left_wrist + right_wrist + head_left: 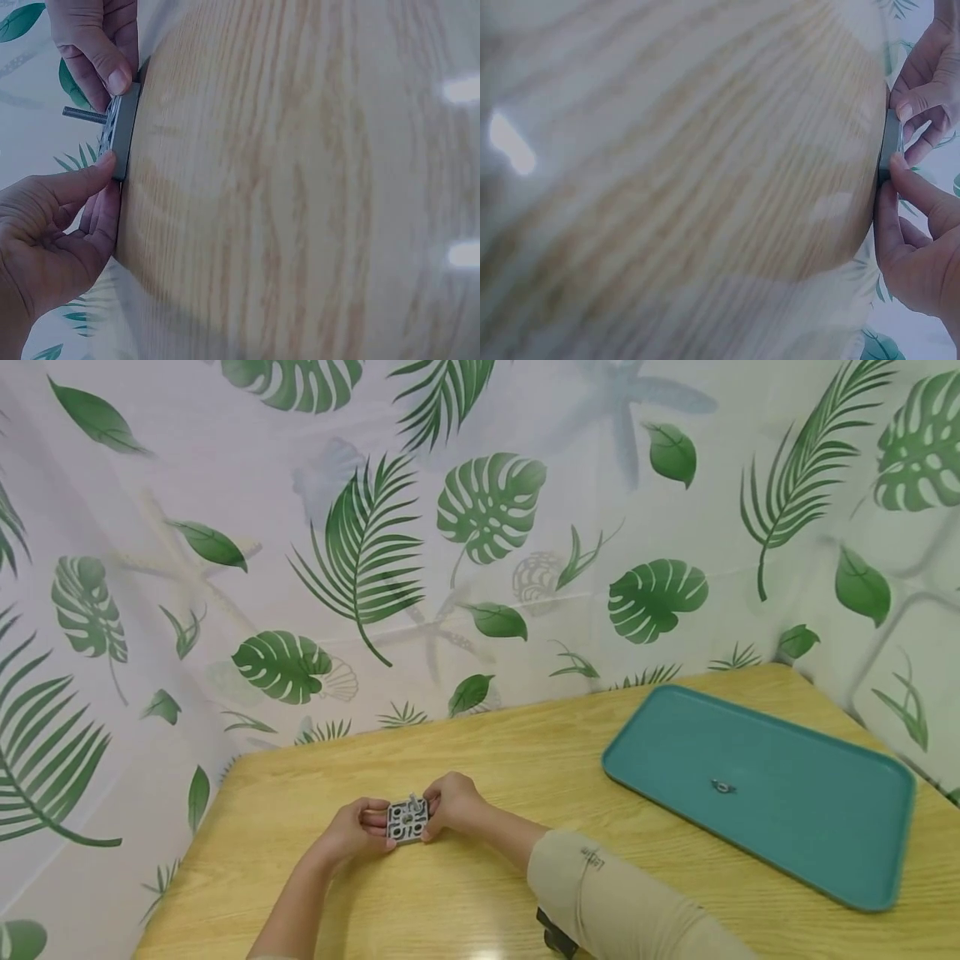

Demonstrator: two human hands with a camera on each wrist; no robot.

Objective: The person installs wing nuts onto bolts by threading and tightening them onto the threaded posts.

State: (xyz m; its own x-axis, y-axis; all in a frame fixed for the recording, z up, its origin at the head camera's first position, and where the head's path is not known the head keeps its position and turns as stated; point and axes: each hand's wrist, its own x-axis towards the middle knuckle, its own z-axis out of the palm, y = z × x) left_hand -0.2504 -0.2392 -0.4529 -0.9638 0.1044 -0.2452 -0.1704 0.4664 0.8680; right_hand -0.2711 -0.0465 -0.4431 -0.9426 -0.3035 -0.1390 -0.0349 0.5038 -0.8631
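A small grey square block (408, 832) with round holes in its face lies between both hands on the table. From its face stands a threaded bolt (84, 115), seen from the side in the left wrist view. My left hand (349, 837) pinches the block's left edge between thumb and fingers. On the opposite edge, my right hand (457, 804) pinches it the same way. In the right wrist view only the block's thin grey side (889, 142) shows, and its underside is hidden. A small metal wing nut (723, 787) rests on the teal tray, apart from both hands.
The teal tray (795, 777) with a raised rim sits on the right side of the wood-grain table (450, 910). A leaf-print cloth (555, 635) hangs behind the table. A black object (555, 935) shows under the right sleeve.
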